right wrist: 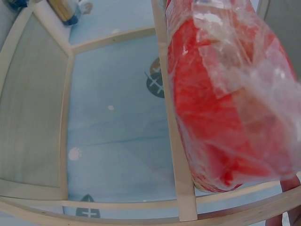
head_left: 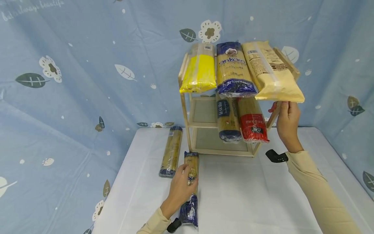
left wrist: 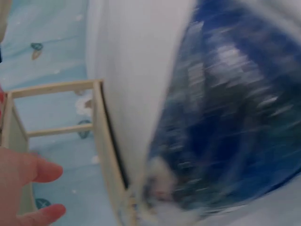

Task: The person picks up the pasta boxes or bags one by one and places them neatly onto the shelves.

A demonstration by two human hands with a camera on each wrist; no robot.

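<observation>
A wooden shelf rack [head_left: 222, 152] stands at the back of the table. My right hand [head_left: 288, 122] grips its right front post, just below the overhanging end of a cream package [head_left: 276, 71]. Some of those fingertips [right wrist: 289, 188] show behind a wooden rail in the right wrist view. My left hand [head_left: 179, 188] is over a blue-ended spaghetti pack [head_left: 190, 208] lying lengthwise on the table, thumb and fingers apart. The pack's shiny blue end [left wrist: 225, 108] fills much of the left wrist view, blurred, while the fingers [left wrist: 44, 170] there have nothing between them.
Another spaghetti pack [head_left: 171, 151] lies left of the rack. On the top shelf are a yellow pack [head_left: 200, 70] and a blue Ankara pack [head_left: 235, 68], beside the cream one. Below them rest a La Sicilia pack [head_left: 229, 120] and a red pack [head_left: 253, 125], both jutting forward.
</observation>
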